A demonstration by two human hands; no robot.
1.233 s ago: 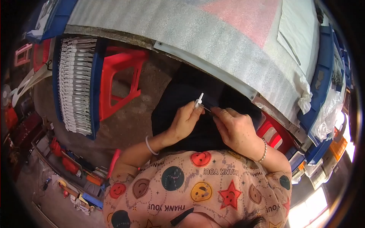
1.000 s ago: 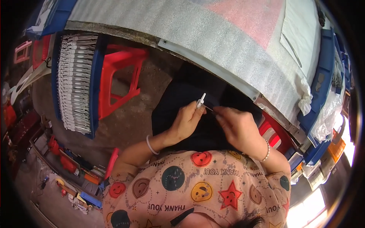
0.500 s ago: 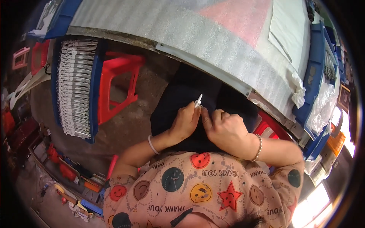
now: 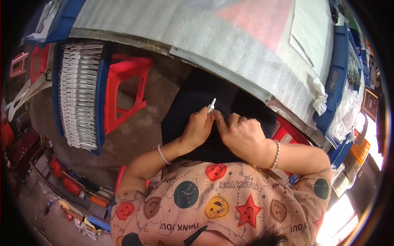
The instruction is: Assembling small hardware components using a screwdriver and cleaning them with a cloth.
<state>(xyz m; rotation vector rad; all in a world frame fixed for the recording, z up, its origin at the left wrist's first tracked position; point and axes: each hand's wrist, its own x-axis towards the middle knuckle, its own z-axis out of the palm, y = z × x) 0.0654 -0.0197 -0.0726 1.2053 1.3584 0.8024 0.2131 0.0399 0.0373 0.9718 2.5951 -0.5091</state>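
A slim white piece with a narrow tip (image 4: 211,105) sticks up out of my left hand (image 4: 196,129), whose fingers are closed round its lower part. Close against it on the right is my right hand (image 4: 245,138), with its fingers curled and its thumb stretched to the left thumb. What the right fingers grip, if anything, is hidden. Both hands are over my dark-clothed lap (image 4: 184,110), just on my side of the table edge.
A blue tray (image 4: 99,123) with rows of white and grey slender pieces (image 4: 80,96) rests on a red stool (image 4: 131,65) at left. Ahead, a table (image 4: 184,24) has a foam-like covering. Another blue tray (image 4: 338,65) and crumpled clear plastic (image 4: 344,115) are at the right.
Both hands have shifted very slightly up and left in the picture, and the white piece with them. The grip looks the same, and the surroundings have slid slightly left.
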